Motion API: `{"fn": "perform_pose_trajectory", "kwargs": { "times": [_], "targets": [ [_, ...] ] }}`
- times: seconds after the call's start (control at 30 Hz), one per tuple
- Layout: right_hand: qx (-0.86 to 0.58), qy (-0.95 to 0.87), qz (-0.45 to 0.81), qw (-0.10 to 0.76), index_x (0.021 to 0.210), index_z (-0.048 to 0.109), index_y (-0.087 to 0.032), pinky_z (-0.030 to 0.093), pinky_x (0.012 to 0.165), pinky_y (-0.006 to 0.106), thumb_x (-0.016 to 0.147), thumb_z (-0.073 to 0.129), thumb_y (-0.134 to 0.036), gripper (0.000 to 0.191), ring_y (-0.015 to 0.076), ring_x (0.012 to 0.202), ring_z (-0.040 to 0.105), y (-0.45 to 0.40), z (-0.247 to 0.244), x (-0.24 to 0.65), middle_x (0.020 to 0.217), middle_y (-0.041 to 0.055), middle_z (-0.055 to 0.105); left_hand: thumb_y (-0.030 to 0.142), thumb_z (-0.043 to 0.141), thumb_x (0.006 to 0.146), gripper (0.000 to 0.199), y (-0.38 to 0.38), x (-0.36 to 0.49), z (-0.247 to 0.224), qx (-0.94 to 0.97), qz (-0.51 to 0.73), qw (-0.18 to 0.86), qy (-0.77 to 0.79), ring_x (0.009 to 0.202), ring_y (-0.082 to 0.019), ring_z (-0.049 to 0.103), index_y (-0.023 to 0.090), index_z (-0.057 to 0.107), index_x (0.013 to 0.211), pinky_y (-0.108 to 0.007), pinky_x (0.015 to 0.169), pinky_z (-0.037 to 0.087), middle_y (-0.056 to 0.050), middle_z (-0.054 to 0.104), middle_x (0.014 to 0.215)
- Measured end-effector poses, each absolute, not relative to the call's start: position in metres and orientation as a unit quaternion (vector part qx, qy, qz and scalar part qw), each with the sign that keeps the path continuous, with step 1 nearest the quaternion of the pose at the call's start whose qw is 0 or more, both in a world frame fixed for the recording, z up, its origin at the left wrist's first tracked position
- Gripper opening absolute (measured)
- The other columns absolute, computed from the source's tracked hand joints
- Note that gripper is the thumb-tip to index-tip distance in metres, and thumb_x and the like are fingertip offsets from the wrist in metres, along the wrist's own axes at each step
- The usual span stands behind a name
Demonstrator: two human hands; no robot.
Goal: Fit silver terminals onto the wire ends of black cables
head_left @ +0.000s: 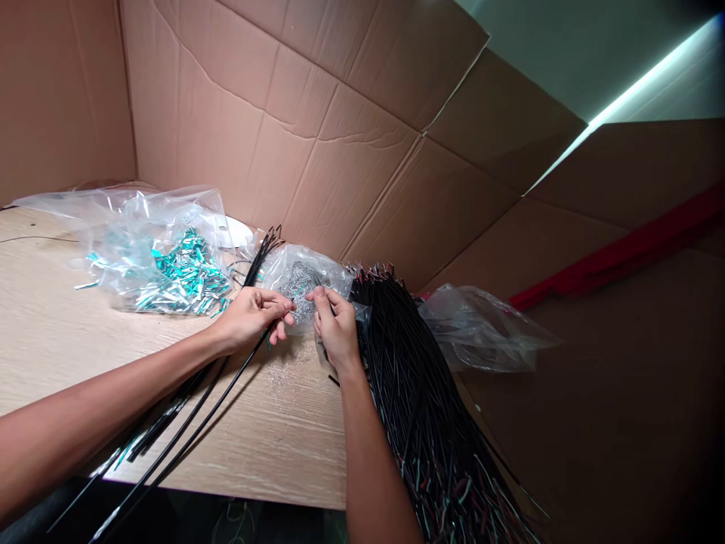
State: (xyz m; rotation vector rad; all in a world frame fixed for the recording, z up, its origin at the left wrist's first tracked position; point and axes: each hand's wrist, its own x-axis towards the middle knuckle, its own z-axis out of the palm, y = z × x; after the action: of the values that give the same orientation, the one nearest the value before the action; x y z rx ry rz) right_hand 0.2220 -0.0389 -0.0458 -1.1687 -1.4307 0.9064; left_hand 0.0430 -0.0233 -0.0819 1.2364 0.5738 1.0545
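Between the thumb and fingers of my left hand (257,319) is the end of a black cable (235,380), which runs down toward the table's front edge. Close to its right, my right hand (335,323) is closed in a pinch; what it holds is too small to make out. Behind both hands lies a clear bag with fine silvery wire bits (300,283). More black cables (257,261) pass beneath my left wrist. A large bundle of black cables (408,363) with stripped coloured ends lies right of my right forearm.
On the left of the wooden table (294,461) sits a clear bag of teal and silver foil scraps (192,268). Another clear plastic bag (487,325) lies right of the bundle. Cardboard walls (238,128) stand behind, and a red strip (612,253) crosses at the right.
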Motion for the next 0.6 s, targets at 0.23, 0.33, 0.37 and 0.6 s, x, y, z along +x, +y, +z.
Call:
{"fn": "perform_pose_trajectory", "kwargs": {
  "times": [0.23,0.33,0.37,0.6],
  "targets": [
    [-0.489,-0.699,0.28,0.44,0.076,0.073,-0.019,0.041,0.066,0.028,0.097,0.058,-0.048,0.039,0.0163,0.07,0.057,-0.0438,-0.0428,0.2217,0.074,0.002,0.067,0.044,0.077,0.085,0.039,-0.026,0.0415,-0.0742,0.523,0.497,0.629,0.289,0.05,-0.012,0.06,0.006,0.07,0.088,-0.024,0.049,0.05,-0.01,0.072,0.076],
    [-0.495,-0.703,0.274,0.43,0.077,0.073,-0.019,0.04,0.065,0.028,0.099,0.055,-0.047,0.04,0.0161,0.068,0.057,-0.0438,-0.0458,0.2198,0.074,0.0018,0.068,0.045,0.074,0.089,0.038,-0.0273,0.0407,-0.0736,0.55,0.487,0.609,0.299,0.05,-0.012,0.061,0.007,0.07,0.086,-0.023,0.05,0.05,-0.007,0.071,0.07],
    [-0.493,-0.705,0.275,0.429,0.076,0.073,-0.019,0.041,0.066,0.028,0.099,0.056,-0.046,0.04,0.0164,0.069,0.058,-0.0438,-0.0464,0.2192,0.075,0.0021,0.07,0.045,0.072,0.09,0.038,-0.0275,0.0404,-0.0739,0.56,0.483,0.601,0.303,0.05,-0.012,0.061,0.007,0.07,0.087,-0.023,0.051,0.05,-0.007,0.071,0.068],
    [-0.468,-0.719,0.272,0.436,0.079,0.076,-0.018,0.045,0.073,0.029,0.098,0.059,-0.041,0.034,0.0187,0.077,0.064,-0.044,-0.0467,0.2189,0.082,0.0043,0.075,0.044,0.062,0.096,0.036,-0.0304,0.0401,-0.0757,0.649,0.478,0.475,0.353,0.051,-0.013,0.061,0.011,0.07,0.084,-0.022,0.049,0.046,-0.006,0.068,0.067]
  ]
}}
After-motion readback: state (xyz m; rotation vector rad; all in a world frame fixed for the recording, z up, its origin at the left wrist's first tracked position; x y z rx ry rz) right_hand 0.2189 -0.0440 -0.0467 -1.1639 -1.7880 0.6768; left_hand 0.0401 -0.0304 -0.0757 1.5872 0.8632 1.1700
